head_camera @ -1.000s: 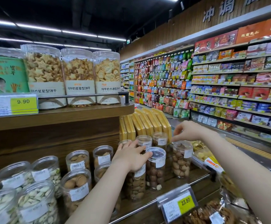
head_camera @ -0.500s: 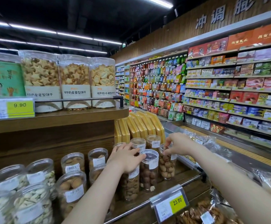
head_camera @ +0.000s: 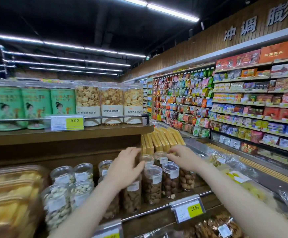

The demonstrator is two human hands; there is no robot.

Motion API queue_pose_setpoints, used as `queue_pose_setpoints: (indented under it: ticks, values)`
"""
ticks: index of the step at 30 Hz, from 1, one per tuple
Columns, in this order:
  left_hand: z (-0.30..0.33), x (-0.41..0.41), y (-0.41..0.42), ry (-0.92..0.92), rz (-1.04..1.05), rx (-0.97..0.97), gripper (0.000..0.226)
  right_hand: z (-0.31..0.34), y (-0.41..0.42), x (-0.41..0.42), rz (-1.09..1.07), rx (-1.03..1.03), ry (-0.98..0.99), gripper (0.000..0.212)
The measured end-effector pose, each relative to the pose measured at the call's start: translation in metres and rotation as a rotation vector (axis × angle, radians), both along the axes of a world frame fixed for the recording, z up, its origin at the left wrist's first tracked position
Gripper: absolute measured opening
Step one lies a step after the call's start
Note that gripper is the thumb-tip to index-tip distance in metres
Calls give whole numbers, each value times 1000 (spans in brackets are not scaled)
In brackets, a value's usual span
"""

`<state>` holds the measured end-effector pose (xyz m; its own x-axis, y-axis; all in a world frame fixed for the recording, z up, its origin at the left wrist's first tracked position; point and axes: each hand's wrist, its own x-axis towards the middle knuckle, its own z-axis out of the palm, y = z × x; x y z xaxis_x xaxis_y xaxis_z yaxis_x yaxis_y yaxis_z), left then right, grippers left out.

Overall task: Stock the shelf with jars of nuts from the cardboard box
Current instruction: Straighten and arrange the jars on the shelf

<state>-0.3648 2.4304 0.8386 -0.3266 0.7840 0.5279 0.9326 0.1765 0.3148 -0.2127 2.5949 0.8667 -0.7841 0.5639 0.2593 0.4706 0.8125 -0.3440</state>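
Several clear jars of nuts with white labels stand on the lower wooden shelf (head_camera: 158,209). At the front are an almond jar (head_camera: 152,184), a jar of round brown nuts (head_camera: 170,179) and a walnut jar (head_camera: 187,180). My left hand (head_camera: 124,167) hovers over a brown-nut jar (head_camera: 132,194), its fingers spread and reaching toward a rear jar (head_camera: 146,159). Above the walnut jar, my right hand (head_camera: 182,158) touches the lid of another rear jar (head_camera: 160,156) with its fingertips. Both hands are blurred. No cardboard box is in view.
Pistachio jars (head_camera: 57,203) fill the shelf's left side, next to a tray of yellow snacks (head_camera: 7,203). The upper shelf (head_camera: 71,134) carries biscuit tubs close above. Yellow packs (head_camera: 164,140) stand behind the jars. Bagged goods (head_camera: 225,165) lie at the right. A 23.80 price tag (head_camera: 188,210) hangs on the rail.
My right hand has let go of the walnut jar, which now stands on the shelf, and has moved left to a rear jar. My left hand has lifted and spread.
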Motion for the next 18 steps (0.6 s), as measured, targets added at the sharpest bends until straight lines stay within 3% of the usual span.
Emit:
queue_pose_setpoints:
  ticks: [3,9,18]
  values:
    - [-19,-4,-77,-42,164,4,40,-7,-54,-12,132,13,-22,36]
    - [-53,-11,-186,-41,385,-110,56,-27,-150,-40,315,-20,-98,42]
    - [-53,-18,-196,-37,494,-332,69,-62,-222,-96,424,150,-55,51]
